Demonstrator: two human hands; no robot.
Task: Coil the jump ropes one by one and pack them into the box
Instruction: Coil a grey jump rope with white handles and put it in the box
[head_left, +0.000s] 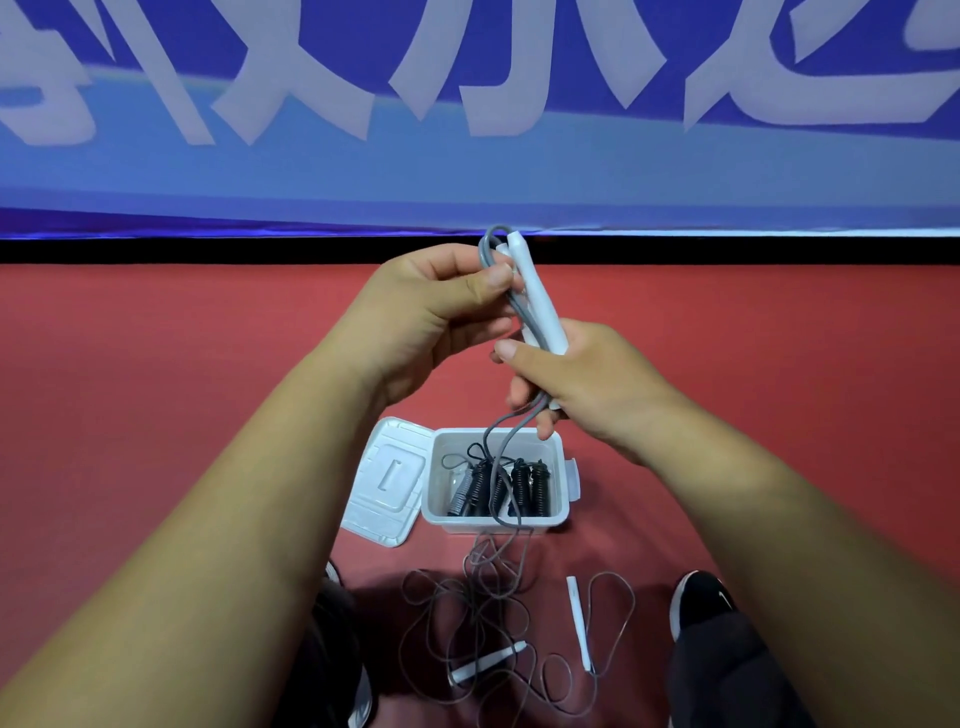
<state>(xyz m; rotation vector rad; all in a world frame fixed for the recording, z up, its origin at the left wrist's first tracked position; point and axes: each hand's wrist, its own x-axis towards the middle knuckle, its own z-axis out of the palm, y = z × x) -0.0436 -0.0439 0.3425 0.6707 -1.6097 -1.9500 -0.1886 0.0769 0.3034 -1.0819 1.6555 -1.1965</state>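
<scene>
Grey jump rope (487, 248), centre: left hand (436, 312) pinches its loop, right hand (587, 374) grips the white handles (536, 293). Slack crosses the box (488, 524) at 6 o'clock into floor tangle (483, 590); winding may snag, tip it.

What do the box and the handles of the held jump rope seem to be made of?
The box looks like whitish plastic, judging by its moulded rim and ribbed lid. The handles look like smooth matte white plastic, probably hard.

Dark trousers (727, 675) and a black shoe (698, 597) — white-edged sole, small white mark.
</scene>
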